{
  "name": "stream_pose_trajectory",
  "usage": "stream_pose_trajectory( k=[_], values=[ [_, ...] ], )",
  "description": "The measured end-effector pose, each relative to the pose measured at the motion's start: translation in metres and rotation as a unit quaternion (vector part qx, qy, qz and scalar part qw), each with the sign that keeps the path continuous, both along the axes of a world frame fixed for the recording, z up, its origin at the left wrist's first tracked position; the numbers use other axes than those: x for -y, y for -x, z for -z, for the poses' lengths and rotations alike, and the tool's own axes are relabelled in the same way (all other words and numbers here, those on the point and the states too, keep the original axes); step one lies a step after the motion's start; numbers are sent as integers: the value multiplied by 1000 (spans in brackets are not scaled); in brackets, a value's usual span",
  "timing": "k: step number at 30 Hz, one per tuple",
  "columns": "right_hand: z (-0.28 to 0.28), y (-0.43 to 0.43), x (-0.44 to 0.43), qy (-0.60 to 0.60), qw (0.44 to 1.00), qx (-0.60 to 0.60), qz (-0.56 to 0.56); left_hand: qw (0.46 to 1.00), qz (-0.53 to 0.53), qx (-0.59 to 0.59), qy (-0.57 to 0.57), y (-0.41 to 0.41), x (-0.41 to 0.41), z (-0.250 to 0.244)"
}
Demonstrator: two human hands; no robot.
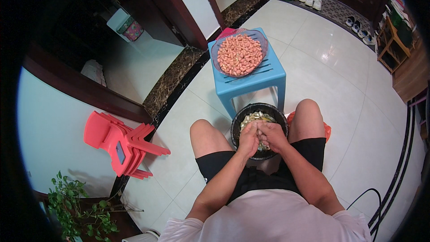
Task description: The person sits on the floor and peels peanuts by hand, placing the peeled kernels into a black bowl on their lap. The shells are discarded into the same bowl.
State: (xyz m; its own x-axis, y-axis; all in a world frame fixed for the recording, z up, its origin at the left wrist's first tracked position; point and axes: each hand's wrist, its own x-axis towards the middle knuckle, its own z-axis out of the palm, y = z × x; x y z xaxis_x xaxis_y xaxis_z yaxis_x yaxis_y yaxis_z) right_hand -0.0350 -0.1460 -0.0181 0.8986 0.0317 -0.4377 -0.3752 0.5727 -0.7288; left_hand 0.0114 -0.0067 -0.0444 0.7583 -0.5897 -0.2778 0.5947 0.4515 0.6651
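My left hand [249, 140] and my right hand [272, 136] meet at the fingertips above a black-lined bin [236, 121] between my knees. Fingers and thumbs are curled together, and whatever may be pinched between them is too small or hidden to make out. Inside the bin lie pale, yellowish scraps [257, 117], possibly shells, partly covered by the hands. Beyond the bin, a clear pinkish plastic basket [264, 43] full of reddish shelled peanuts [239, 55] rests on a blue plastic stool [248, 82].
Stacked red plastic chairs [117, 141] stand left, with a flat dark device [120, 152] on the seat. A red bag [327, 131] shows beside my right knee. A leafy potted plant [72, 205] is lower left. Shoes [314, 1] line the doormat; a black cable [373, 190] runs at right.
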Motion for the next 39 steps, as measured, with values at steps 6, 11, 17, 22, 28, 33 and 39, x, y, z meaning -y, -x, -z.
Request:
stream_pose_trajectory(
  k=[6,11,17,22,28,33,39],
  values=[
    [6,2,-13,434,886,163,32,994,-49,-65,69,5,8,-6],
    [-6,6,-14,529,824,198,38,987,-47,-117,103,3,7,-2],
    [-2,4,-15,436,889,122,73,976,-58,-171,120,1,2,14],
    [26,-5,-4,366,921,112,72,985,-13,-158,-74,-9,-22,58],
    [39,-3,-2,420,904,68,41,847,95,217,-475,-14,-24,14],
    [22,-4,2,138,989,-5,45,778,76,351,-515,-28,-28,-46],
    [3,-11,20,-130,983,-112,70,675,-78,595,-428,-103,24,-224]
  ],
)
